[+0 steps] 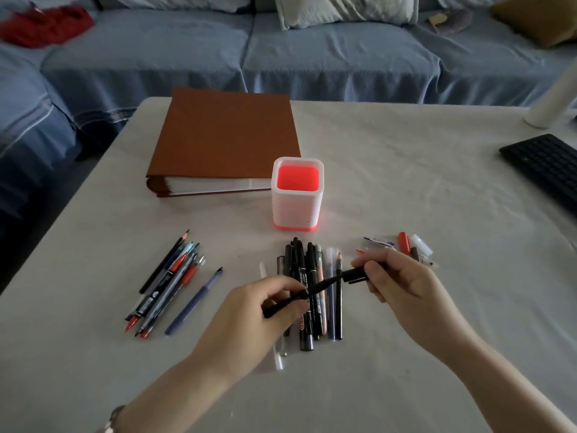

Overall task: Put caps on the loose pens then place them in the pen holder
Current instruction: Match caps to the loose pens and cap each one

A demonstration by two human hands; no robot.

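While the left hand pinches a black pen btwn thumb and curled fingers, the right hand grips a black cap the same way, fingers closed round it. Pen slants up and to the right, its rear end poking out below the left fingers, its tip right at the cap's open mouth; can't tell if the tip is inside. Both are held just above the tabletop, over the middle bunch of pens, which lies in rough parallel, mostly black, w/ a pale one at its left edge.

Pen holder, white w/ a red inside and red base, stands upright beyond that bunch, well apart from both hands. No pens seen in it.

Left bunch of pens lies diagonal, tips bare, some red, some dark; a single blue pen sits just beside it, also uncapped. Loose caps, red, clear and dark, lie in a small heap just beyond the right hand.

Brown album lies flat behind the holder, touching or nearly so. Black keyboard at the right edge. Blue sofa beyond the tabletop.
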